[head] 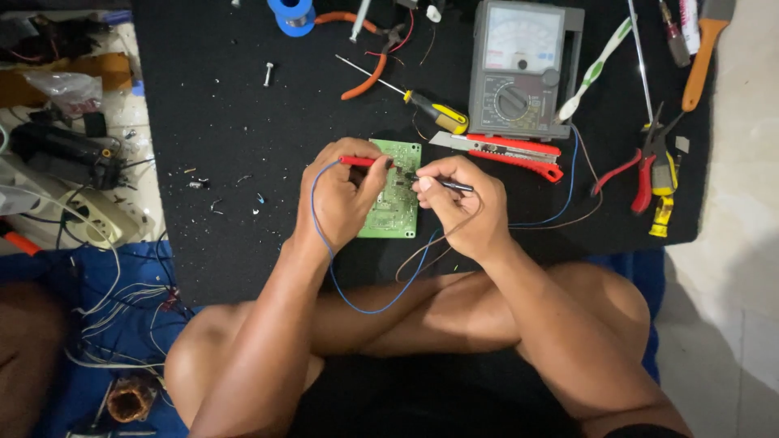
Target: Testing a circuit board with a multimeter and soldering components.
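Head view: hands (pixel 406 199) mid-mat (pixel 227 243), tool-ringed.

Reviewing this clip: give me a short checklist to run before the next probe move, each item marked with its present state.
1. Left hand grips red probe: ok.
2. Right hand grips black probe: ok.
3. Both tips on the green board: cannot tell, fingers hide the contact points.
4. Board flat on the black mat: ok.
5. Meter dial in view: ok; needle reading: cannot tell.
6. Leads clear of the red knife: ok.
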